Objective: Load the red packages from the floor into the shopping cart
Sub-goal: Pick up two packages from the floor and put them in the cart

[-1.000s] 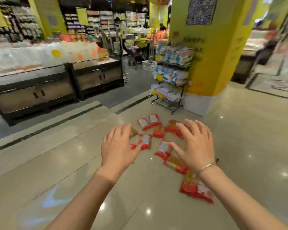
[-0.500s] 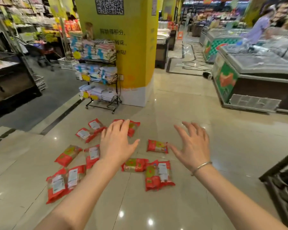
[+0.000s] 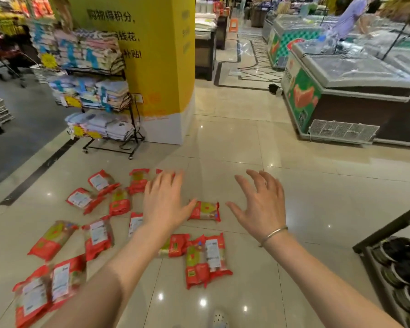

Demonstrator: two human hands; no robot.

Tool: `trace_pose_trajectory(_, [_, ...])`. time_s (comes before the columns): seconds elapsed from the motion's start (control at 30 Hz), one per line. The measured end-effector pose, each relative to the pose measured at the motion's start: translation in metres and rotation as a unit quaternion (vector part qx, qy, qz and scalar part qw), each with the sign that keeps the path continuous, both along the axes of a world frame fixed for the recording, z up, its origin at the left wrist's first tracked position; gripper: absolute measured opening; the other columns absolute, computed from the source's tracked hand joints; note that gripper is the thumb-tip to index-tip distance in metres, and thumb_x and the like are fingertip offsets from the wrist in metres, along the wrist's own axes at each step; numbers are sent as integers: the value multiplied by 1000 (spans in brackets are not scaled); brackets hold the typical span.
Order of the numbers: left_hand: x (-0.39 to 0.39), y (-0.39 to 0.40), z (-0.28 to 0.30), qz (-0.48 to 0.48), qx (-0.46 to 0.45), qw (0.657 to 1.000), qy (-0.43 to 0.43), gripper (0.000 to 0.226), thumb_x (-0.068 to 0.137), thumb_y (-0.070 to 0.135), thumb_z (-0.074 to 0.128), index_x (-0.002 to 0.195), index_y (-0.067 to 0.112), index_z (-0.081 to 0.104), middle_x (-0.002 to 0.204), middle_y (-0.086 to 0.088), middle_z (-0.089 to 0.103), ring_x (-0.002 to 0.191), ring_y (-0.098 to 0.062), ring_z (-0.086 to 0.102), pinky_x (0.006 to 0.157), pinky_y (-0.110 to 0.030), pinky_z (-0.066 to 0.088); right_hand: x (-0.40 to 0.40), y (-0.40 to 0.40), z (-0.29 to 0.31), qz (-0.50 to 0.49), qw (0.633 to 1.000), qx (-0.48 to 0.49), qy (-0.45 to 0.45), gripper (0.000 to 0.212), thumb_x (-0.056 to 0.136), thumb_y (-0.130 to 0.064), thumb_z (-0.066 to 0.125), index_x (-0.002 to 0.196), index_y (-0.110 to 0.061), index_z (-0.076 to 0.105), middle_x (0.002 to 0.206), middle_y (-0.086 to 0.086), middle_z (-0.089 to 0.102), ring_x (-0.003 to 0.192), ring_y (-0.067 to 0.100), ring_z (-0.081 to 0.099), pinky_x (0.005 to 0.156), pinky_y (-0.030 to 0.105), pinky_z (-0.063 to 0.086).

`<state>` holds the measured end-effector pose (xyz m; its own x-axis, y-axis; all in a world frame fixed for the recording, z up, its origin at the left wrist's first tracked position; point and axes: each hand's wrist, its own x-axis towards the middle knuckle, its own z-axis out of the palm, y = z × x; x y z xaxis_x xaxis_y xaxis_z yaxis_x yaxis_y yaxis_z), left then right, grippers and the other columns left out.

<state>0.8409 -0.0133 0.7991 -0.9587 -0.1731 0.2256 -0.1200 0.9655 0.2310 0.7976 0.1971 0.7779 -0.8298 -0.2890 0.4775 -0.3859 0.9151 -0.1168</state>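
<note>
Both hands are stretched forward, palms down, above the tiled floor (image 3: 223,143). The left hand (image 3: 165,202) is spread wide, fingers apart, with nothing grasped; it is seen over the scattered red packages (image 3: 97,237). The right hand (image 3: 262,204) is likewise splayed and empty, a bracelet (image 3: 272,234) on its wrist. One package (image 3: 205,210) is seen between the two hands. The rest are strewn flat on the floor, mostly to the left, in front of a yellow pillar (image 3: 156,55) and a rack (image 3: 100,91).
</note>
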Motion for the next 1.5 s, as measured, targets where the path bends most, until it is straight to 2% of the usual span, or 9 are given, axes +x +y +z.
trace_pose_trajectory(0.17, [-71,-7,-30,28,39,999,14,72,71,39,78,133,11,54,136,-16,55,129,-36,48,103,-54,41,-86,-10,-26,34,999,5,-24,64,63,-43,86,118,-17,67,124,14,64,117,44,56,95,64,45])
trace_pose_trajectory(0.4, [-148,-32,-124,28,56,998,-15,69,80,45,62,138,11,49,143,-18,49,134,-38,43,105,-54,40,-172,-34,-120,38,995,4,-89,57,71,-45,75,119,-16,67,125,14,63,118,45,55,94,62,46])
trace_pose_trajectory(0.53, [-180,-41,-232,19,75,996,-51,73,71,37,80,132,6,55,136,-22,55,126,-42,51,97,-56,47,-199,-41,-223,32,989,8,-145,65,63,-45,85,119,-17,67,123,14,65,115,45,56,92,62,47])
trace_pose_trajectory(0.8, [-204,-32,-519,13,119,986,-113,68,67,31,83,126,6,58,127,-19,61,117,-41,58,92,-54,51,-214,-40,-504,14,978,30,-208,69,62,-41,86,123,-14,66,125,15,64,115,44,57,93,58,48])
trace_pose_trajectory(1.03, [-194,-23,-751,55,187,958,-210,83,80,41,73,148,15,34,147,-9,44,134,-30,42,104,-43,39,-206,-34,-744,-15,962,38,-272,65,58,-36,89,115,-13,67,119,17,65,109,45,58,85,57,50])
trace_pose_trajectory(1.2, [-191,-23,-861,95,199,938,-269,92,75,39,78,150,17,29,141,-9,47,130,-32,45,99,-46,43,-218,-26,-849,-35,942,59,-328,67,65,-36,85,124,-13,62,128,18,59,116,43,52,89,55,49])
trace_pose_trajectory(1.3, [-190,-28,-900,170,283,897,-292,105,60,39,89,145,14,33,138,-11,48,126,-34,48,98,-50,45,-226,-24,-878,-61,924,66,-371,76,71,-39,82,137,-17,50,140,13,47,129,36,39,99,51,43])
trace_pose_trajectory(1.4, [-192,-40,-921,275,406,812,-315,129,29,58,91,137,10,37,132,-13,53,119,-33,56,93,-50,51,-232,-20,-889,-111,898,-4,-425,104,65,-39,87,149,-18,29,149,12,33,137,34,29,106,49,39])
trace_pose_trajectory(1.5, [-191,-42,-921,330,524,690,-374,87,45,42,94,115,8,55,110,-12,68,91,-22,67,64,-32,52,-237,-17,-894,-203,820,-140,-517,131,56,-35,93,154,-13,8,150,17,32,139,36,31,111,51,34])
